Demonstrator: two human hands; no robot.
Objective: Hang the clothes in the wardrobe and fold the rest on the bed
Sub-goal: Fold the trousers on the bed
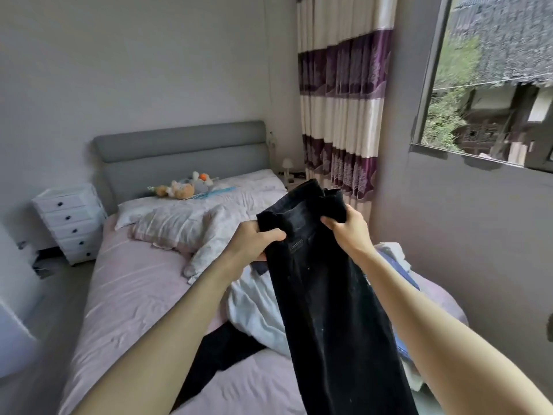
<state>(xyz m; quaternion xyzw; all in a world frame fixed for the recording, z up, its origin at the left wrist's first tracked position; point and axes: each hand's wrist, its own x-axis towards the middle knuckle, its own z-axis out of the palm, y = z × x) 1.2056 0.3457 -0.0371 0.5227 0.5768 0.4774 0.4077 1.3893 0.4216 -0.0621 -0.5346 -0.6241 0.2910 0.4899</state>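
- The bed (128,298) with its pink sheet fills the left and centre of the frame, grey headboard toward the upper left.
- Black trousers (332,310) hang at centre over the bed — long axis near vertical, waistband up, legs running off the bottom edge.
- A white garment (254,313) lies crumpled behind them.
- The left hand (254,241) and right hand (348,227) each clutch the waistband.

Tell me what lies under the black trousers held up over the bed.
Under the black trousers, gripped by the left hand and right hand, lie a white garment, a dark garment and bluish clothes on the bed. The trousers hide whatever lies directly behind them.
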